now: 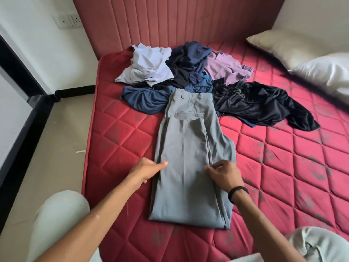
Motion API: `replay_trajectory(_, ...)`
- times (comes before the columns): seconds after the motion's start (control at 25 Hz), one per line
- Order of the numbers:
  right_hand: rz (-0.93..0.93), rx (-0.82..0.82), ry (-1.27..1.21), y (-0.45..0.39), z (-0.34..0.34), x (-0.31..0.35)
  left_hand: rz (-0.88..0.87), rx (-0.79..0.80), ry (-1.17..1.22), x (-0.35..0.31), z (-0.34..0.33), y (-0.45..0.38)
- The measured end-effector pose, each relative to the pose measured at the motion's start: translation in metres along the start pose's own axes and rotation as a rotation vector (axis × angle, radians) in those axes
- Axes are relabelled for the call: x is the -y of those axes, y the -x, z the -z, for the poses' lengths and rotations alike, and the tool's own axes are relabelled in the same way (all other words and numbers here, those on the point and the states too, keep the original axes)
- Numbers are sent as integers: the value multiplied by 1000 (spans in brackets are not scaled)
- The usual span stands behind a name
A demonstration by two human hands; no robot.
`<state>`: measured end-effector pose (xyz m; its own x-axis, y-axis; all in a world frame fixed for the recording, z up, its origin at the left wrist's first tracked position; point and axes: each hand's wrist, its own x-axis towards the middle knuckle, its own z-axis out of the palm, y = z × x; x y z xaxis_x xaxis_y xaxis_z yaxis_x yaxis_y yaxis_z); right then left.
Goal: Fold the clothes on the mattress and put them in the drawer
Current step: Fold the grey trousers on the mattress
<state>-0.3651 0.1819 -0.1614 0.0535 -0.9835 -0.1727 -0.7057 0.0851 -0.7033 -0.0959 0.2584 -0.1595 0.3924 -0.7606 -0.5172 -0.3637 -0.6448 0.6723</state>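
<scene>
- The grey trousers (190, 148) are lying flat on the red quilted mattress (283, 167), folded lengthwise leg on leg, with the waistband at the far end touching the pile and the hems nearest the person.
- The left hand (149, 170) is reaching to the trousers' left edge about halfway down the legs; its thumb is lying on top of the cloth while the fingers are tucked out of sight at the edge, so it seems to be pinching the fabric, though the grip itself is hidden.
- The right hand (224, 173) is resting on the right side of the trousers at the same level, fingers curled and fingertips gathering a small tuck of cloth along the crease; a black band (238, 192) is sitting on its wrist.
- The unfolded clothes are lying heaped beyond the waistband, near the padded headboard (170, 21): a pale blue shirt (147, 67) at the left, a dark navy garment (188, 59) in the middle, a lilac one (226, 70) to the right, a blue one (147, 101) in front on the left, and a black shiny garment (264, 106) spreading out to the right.
- Two pillows, one beige (287, 44) and one white (324, 72), are lying at the mattress's far right.
- The person's knees in light trousers are showing at the bottom corners.
</scene>
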Motion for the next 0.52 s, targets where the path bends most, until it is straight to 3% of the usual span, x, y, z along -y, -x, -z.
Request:
replay_trajectory(0.24, -74, 56, -162, -114, -17, 42, -41, -161, 91, -78, 2, -103)
replay_trajectory(0.44, -72, -60, -421, -163, -34, 51, -123, -278, -96, -115, 14, -143)
replay_trajectory(0.52, -29, -141, -502, -180, -33, 61, -214, -353, -57, -129, 22, -153)
